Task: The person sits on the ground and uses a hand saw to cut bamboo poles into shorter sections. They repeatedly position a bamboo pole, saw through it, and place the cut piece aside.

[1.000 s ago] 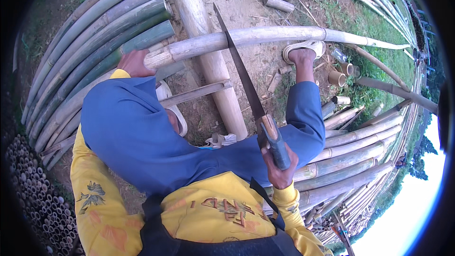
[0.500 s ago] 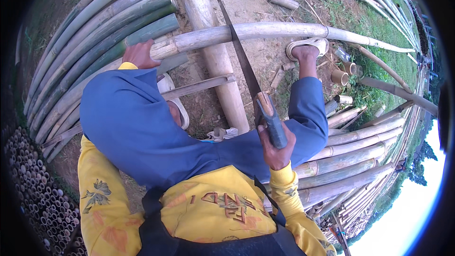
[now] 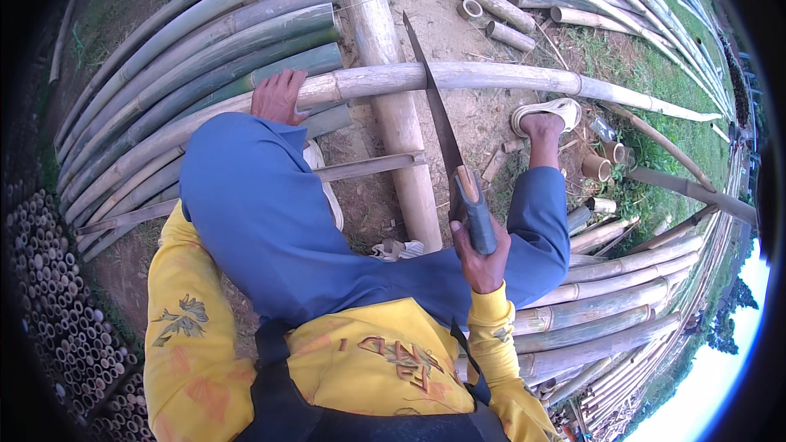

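In the upper centre of the head view, a pale bamboo pole [image 3: 508, 75] runs from the left hand toward the right edge, lying across a thicker bamboo log [image 3: 399, 127]; the left hand [image 3: 279, 96] rests at the pole's left end, back upward and fingers close together, though whether it grips cannot be told; at centre right, the right hand [image 3: 483, 262] is wrapped around the handle of a saw [image 3: 444, 131], whose dark blade slants to the upper centre and crosses the pole beside the log; the depth of any cut cannot be made out; at upper left lies a row of bamboo poles [image 3: 246, 24]; at lower right, further stacked poles [image 3: 606, 290]; at lower left, a mass of round tube ends [image 3: 57, 295].
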{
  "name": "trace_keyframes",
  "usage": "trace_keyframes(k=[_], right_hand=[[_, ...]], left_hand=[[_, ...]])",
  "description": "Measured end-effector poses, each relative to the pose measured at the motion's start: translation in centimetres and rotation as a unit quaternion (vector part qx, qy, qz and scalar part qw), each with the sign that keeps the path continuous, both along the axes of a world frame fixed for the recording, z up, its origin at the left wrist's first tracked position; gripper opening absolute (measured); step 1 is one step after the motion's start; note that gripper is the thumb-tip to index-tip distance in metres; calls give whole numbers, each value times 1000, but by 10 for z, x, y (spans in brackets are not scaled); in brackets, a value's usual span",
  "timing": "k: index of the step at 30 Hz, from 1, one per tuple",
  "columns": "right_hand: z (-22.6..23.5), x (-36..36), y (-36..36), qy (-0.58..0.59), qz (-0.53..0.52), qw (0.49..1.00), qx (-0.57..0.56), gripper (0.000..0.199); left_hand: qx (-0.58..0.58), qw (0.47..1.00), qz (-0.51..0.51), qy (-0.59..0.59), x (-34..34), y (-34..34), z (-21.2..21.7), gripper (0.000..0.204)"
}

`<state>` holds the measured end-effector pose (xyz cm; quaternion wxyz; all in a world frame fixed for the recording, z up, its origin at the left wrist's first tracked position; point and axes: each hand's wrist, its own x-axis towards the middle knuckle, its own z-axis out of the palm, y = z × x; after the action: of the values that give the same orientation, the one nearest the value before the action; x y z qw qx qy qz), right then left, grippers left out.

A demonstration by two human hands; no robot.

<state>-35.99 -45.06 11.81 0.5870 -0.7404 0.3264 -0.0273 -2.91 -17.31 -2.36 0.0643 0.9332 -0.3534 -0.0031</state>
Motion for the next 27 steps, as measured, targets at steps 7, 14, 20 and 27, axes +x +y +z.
trace_keyframes(k=[7, 14, 20, 27], right_hand=[[-16, 5, 5, -5, -1, 999, -32, 23], [-31, 17, 9, -40, -1, 998, -49, 25], [-26, 11, 2, -26, -2, 999, -48, 29], [1, 23, 6, -16, 11, 996, -89, 25]], left_hand=[[50, 998, 7, 30, 23, 11, -5, 63], [64, 996, 13, 56, 49, 1, 14, 58], [30, 999, 28, -35, 27, 11, -15, 75], [72, 997, 7, -5, 36, 6, -16, 65]])
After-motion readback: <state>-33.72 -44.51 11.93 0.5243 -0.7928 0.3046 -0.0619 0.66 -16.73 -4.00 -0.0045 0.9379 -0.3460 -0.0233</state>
